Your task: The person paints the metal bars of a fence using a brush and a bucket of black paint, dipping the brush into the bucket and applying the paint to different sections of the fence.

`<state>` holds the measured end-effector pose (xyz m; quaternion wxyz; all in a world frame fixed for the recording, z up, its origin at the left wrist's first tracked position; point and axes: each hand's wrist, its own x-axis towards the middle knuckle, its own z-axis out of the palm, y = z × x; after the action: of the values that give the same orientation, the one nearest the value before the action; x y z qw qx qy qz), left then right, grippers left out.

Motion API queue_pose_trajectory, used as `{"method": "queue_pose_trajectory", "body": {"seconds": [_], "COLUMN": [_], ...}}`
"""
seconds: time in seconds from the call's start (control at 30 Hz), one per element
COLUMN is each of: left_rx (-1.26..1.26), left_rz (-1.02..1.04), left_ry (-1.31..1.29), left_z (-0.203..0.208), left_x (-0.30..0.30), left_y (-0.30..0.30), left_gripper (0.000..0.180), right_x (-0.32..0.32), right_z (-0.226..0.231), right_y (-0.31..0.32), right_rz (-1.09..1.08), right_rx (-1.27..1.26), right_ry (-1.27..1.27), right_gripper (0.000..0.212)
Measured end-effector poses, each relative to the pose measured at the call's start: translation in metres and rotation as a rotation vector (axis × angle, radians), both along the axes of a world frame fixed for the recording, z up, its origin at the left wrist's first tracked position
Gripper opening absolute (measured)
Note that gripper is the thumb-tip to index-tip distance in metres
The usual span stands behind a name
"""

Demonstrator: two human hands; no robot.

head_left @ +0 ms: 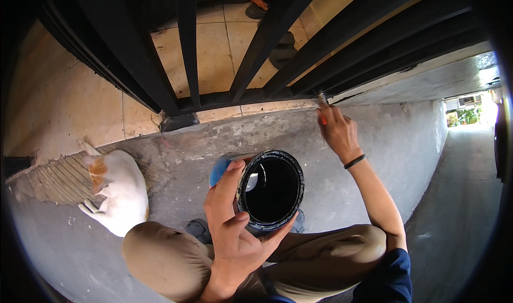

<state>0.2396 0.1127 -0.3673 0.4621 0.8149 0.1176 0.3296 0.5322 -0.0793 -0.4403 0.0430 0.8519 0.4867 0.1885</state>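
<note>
My left hand is wrapped around an open paint can with a blue side, held above my lap. Glossy black paint shows inside, and its rim is coated with black. Out ahead to the right, my right hand grips a paintbrush, with a bit of red handle showing between the fingers. The brush tip meets the bottom rail of a black metal gate; the exact contact is too small to make out.
A white and orange cat lies on the grey concrete floor at my left. Beyond the gate bars are beige tiles and dark footwear. A low grey wall runs off right. My bent knees flank the can.
</note>
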Motion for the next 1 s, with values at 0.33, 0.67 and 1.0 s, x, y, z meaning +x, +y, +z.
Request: {"method": "queue_pose_trajectory", "body": {"seconds": [0.33, 0.67, 1.0], "left_rx": [-0.044, -0.104, 0.001], "left_rz": [0.038, 0.051, 0.064], "left_ry": [-0.057, -0.114, -0.024], "left_z": [-0.009, -0.007, -0.005], "left_x": [0.002, 0.002, 0.013], "left_y": [-0.002, -0.002, -0.009], "left_gripper": [0.107, 0.101, 0.106], "right_x": [0.007, -0.018, 0.014], "right_z": [-0.019, -0.011, -0.021], "right_y": [0.009, -0.020, -0.003], "right_rz": [0.005, -0.116, -0.157], "right_rx": [0.003, 0.070, 0.205], "right_ry": [0.014, 0.178, 0.211], "right_gripper": [0.027, 0.023, 0.025]}}
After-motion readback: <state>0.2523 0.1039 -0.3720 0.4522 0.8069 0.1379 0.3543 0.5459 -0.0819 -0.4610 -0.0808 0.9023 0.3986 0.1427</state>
